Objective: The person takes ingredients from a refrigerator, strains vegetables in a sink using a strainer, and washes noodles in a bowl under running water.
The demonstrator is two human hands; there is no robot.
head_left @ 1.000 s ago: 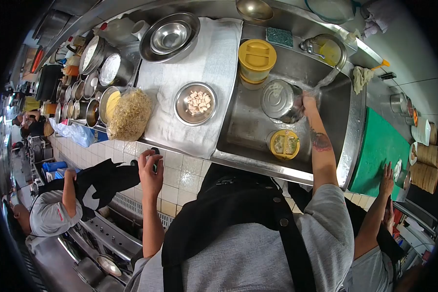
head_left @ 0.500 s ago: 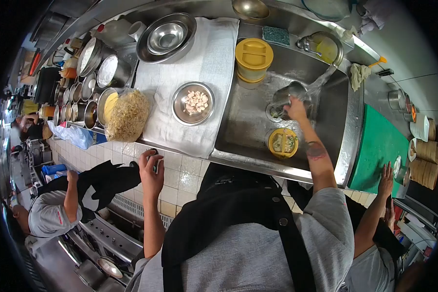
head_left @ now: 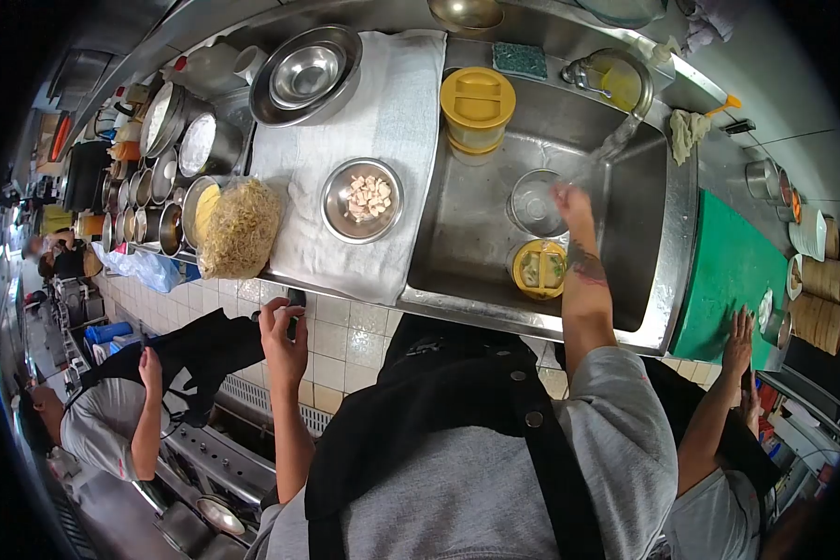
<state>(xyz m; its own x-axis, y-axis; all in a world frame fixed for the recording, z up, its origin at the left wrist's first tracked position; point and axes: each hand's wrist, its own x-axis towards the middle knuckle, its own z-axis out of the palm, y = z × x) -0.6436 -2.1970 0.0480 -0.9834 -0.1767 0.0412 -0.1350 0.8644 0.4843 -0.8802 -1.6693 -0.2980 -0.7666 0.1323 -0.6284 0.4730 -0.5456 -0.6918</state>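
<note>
My right hand (head_left: 571,202), blurred, grips the right rim of a round clear container (head_left: 535,207) in the steel sink (head_left: 471,201). Just below it lies a yellow round lid-like piece (head_left: 539,245) with a crossbar and pale green bits inside. A clear container with a yellow lid (head_left: 477,98) stands at the sink's back left. Water runs from the curved faucet (head_left: 646,84) at the back right. My left hand (head_left: 284,341) hangs before the counter edge, fingers bent but apart. A dark thing shows behind its fingertips; I cannot make it out.
On a white towel (head_left: 294,187) stand a steel bowl (head_left: 331,219) of diced pale pieces and nested bowls (head_left: 273,107). A bag of sprouts (head_left: 241,229) sits left. One co-worker's hand (head_left: 738,343) rests on the green board (head_left: 719,280); another person (head_left: 112,411) is lower left.
The clear container has gone from tilted to upright in the sink, with my right hand now at its rim. The stream falls to its right. My left hand has barely moved.
</note>
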